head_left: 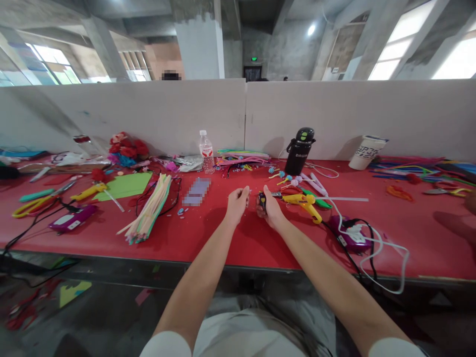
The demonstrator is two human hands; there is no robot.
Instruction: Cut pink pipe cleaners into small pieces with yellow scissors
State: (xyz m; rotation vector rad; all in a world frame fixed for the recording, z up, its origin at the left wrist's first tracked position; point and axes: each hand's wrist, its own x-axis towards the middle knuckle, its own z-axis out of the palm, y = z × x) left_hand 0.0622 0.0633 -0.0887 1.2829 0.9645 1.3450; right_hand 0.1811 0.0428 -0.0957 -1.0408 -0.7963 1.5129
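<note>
Above the middle of the red table, my left hand (237,206) is closed in a pinch, its fingertips pointing towards my right hand. Whatever sits between those fingertips is too small to make out. My right hand (271,210) is wrapped around a small black object (263,200) with pale marks, mostly covered by the fingers. Just beyond the right hand lies a red-handled tool (292,191). A yellow glue gun (303,201) with a long clear glue stick (345,199) rests to its right. Small pompom-like pieces (285,178) lie behind it.
A bundle of pale pipe cleaners (152,208) lies left, near a blurred flat rectangle (197,192). A water bottle (207,153), black flask (298,153) and paper cup (366,152) stand along the partition. A purple power strip (349,235) with looping cables sits right.
</note>
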